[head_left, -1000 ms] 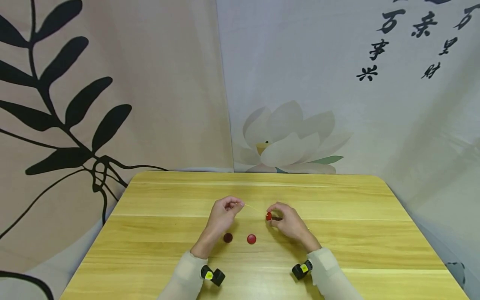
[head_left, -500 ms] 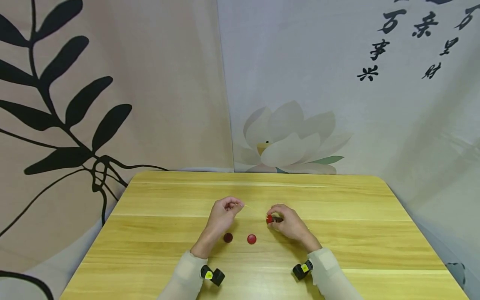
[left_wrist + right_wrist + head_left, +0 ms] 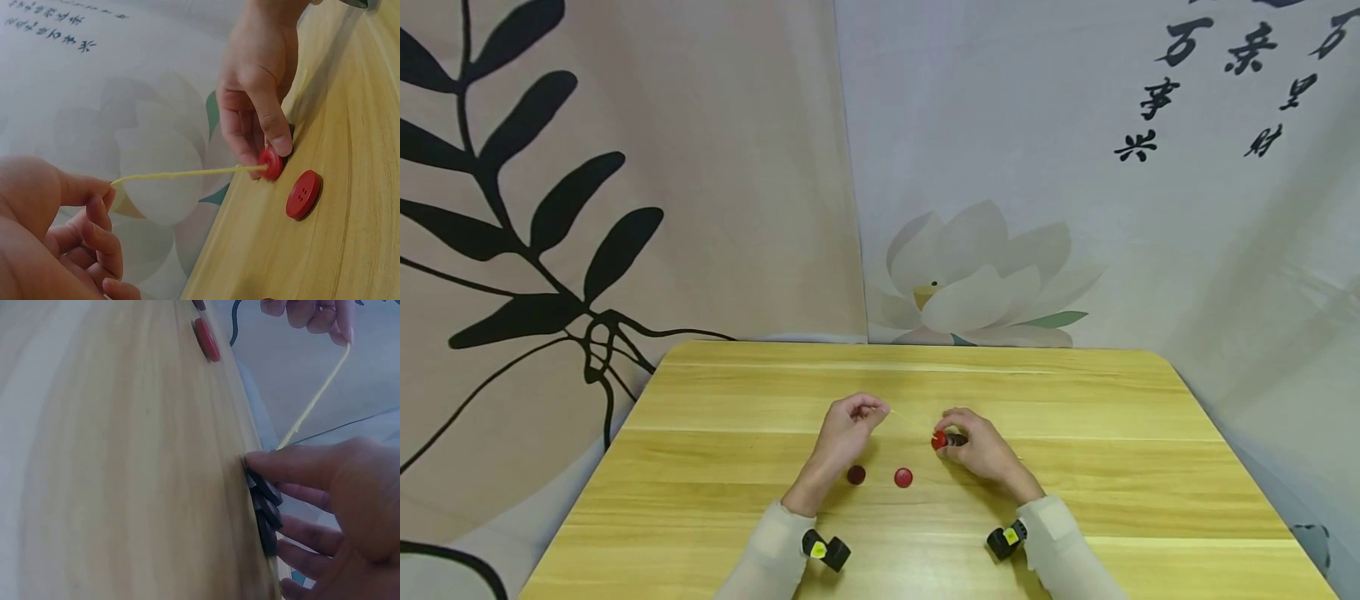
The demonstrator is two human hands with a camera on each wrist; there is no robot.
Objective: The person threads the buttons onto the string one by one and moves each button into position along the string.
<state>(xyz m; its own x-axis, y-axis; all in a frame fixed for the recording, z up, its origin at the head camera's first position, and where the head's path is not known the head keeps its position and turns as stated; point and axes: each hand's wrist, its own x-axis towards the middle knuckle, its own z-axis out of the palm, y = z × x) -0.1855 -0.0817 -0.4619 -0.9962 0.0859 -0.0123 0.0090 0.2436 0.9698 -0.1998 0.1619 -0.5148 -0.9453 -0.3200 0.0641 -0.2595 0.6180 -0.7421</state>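
My left hand [image 3: 847, 429] pinches the end of a yellow string [image 3: 181, 173] between thumb and fingertips. From there the string runs taut to a hole in a red button [image 3: 271, 164], which my right hand [image 3: 977, 443] holds by its edge between thumb and fingers. Behind it, several dark buttons [image 3: 265, 509] sit in a row under the right hand, near the tabletop; the string's tail shows beyond them in the right wrist view. Another red button [image 3: 903, 477], with several holes, lies on the table between the hands. Left of it lies a dark brown button [image 3: 856, 475].
The light wooden table [image 3: 715, 467] extends around both hands, its far edge against a printed cloth backdrop [image 3: 737, 167] with leaves, a lotus and characters. A small black camera [image 3: 826, 550] is strapped to the left wrist, another camera [image 3: 1004, 540] to the right.
The held red button has dropped slightly and turned, its face now showing more to the head view. The right fingers shifted a little; the left hand and loose buttons have stayed put.
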